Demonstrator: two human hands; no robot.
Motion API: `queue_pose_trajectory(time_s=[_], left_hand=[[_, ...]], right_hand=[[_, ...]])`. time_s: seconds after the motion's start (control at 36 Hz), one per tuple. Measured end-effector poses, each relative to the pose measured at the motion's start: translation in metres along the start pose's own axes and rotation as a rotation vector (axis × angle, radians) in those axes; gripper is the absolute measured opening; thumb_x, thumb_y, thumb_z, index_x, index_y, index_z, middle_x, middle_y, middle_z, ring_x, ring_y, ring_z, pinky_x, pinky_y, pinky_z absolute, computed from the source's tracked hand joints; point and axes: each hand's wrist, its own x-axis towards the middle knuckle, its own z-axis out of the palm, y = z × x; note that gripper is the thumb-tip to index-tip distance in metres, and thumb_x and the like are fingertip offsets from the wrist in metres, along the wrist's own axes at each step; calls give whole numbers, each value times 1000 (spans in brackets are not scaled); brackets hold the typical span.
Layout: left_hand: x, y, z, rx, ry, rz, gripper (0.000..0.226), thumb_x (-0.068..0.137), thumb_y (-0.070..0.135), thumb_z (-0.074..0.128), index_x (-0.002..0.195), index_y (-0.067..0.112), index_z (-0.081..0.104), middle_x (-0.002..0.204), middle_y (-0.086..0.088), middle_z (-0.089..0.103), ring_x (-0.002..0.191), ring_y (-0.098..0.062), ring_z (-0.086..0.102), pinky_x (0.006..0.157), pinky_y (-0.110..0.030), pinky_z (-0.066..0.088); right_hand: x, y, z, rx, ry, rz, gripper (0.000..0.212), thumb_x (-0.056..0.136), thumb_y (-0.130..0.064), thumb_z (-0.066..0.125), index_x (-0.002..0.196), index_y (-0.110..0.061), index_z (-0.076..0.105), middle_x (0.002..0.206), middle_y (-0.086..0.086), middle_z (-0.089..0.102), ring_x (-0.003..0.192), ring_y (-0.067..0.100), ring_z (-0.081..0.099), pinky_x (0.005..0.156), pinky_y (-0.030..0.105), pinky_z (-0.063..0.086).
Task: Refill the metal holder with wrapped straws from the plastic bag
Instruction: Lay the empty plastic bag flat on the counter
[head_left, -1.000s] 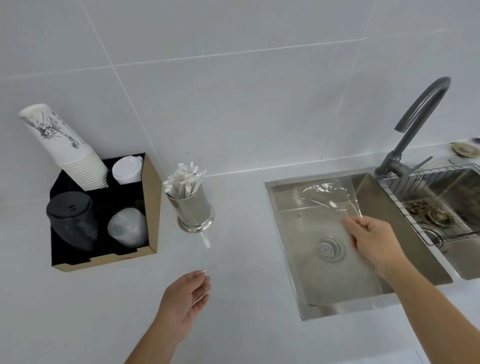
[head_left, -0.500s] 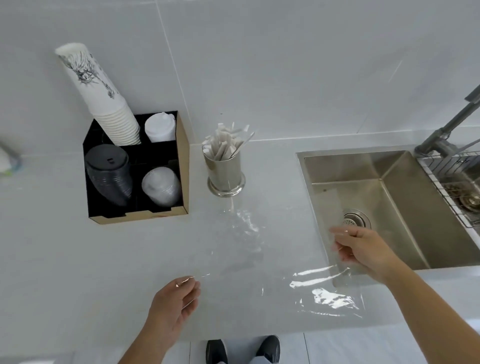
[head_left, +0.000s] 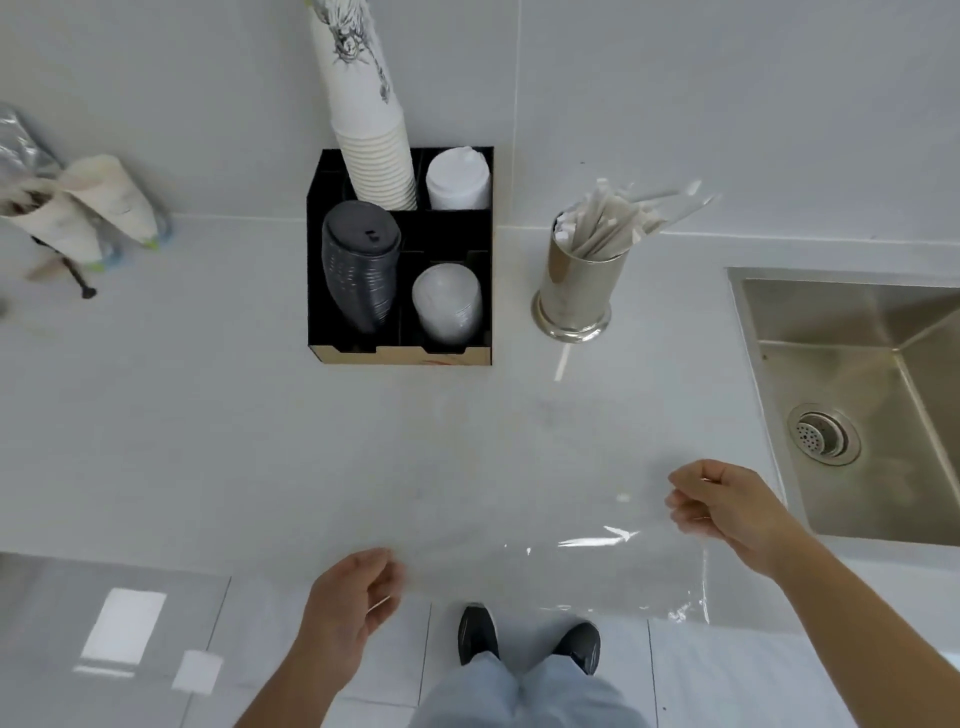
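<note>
The metal holder (head_left: 574, 291) stands on the white counter near the back wall, filled with wrapped straws (head_left: 618, 218) that lean to the right. One loose wrapped straw (head_left: 562, 362) lies on the counter just in front of the holder. A clear, empty-looking plastic bag (head_left: 582, 571) is stretched flat over the counter's front edge between my hands. My right hand (head_left: 727, 509) pinches its right end. My left hand (head_left: 348, 608) grips its left end near the counter edge.
A black and cardboard organizer (head_left: 400, 260) with stacked paper cups and lids stands left of the holder. A steel sink (head_left: 862, 405) is set in the counter at the right. Paper cones (head_left: 78, 208) hang at far left. My shoes show on the floor below.
My right hand has carried the bag from over the sink toward the counter's front edge, and the view has tilted down. The bag now spans both hands lower and closer to me.
</note>
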Motion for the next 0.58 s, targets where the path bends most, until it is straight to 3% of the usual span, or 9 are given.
queue_pose_trajectory(time_s=[0.11,0.19,0.28,0.39,0.5,0.58], left_hand=[[7,5,-14,20,47,60,10,92,10,62,89,5,71,66,-5,72,58,-15,62,57,-26,55],[15,10,-29,2,76,85,14,92,8,61,84,5,71,65,-6,69,58,-16,58,59,-27,55],[23,11,-47,-32,91,108,12,92,7,61,86,4,72,65,-6,67,56,-15,57,60,-26,55],[30,13,-71,-55,126,129,16,91,8,64,78,8,75,66,-8,68,61,-18,59,64,-29,55],[34,20,-86,34,157,177,30,88,7,64,62,16,75,62,-7,68,63,-23,58,65,-31,54],[38,28,-93,266,273,293,15,88,17,64,77,17,75,73,-3,70,73,-25,61,73,-30,50]], right_hand=[[0,-6,24,44,-48,12,6,91,-6,63,96,-5,66,73,15,70,53,23,65,43,22,50],[-2,-6,42,34,-119,31,32,86,2,62,110,-18,65,83,15,73,64,26,68,59,33,58],[-5,-4,60,11,-155,38,43,81,6,67,115,-20,62,85,16,72,67,28,66,70,40,59],[-9,-1,85,8,-47,1,31,81,12,65,108,-4,62,79,21,65,63,27,62,57,31,58],[-6,0,111,-43,63,-54,23,82,8,67,102,0,59,71,18,63,58,28,59,56,32,60],[-2,1,129,-82,99,-89,26,82,3,69,105,-3,57,70,17,66,57,29,60,65,42,59]])
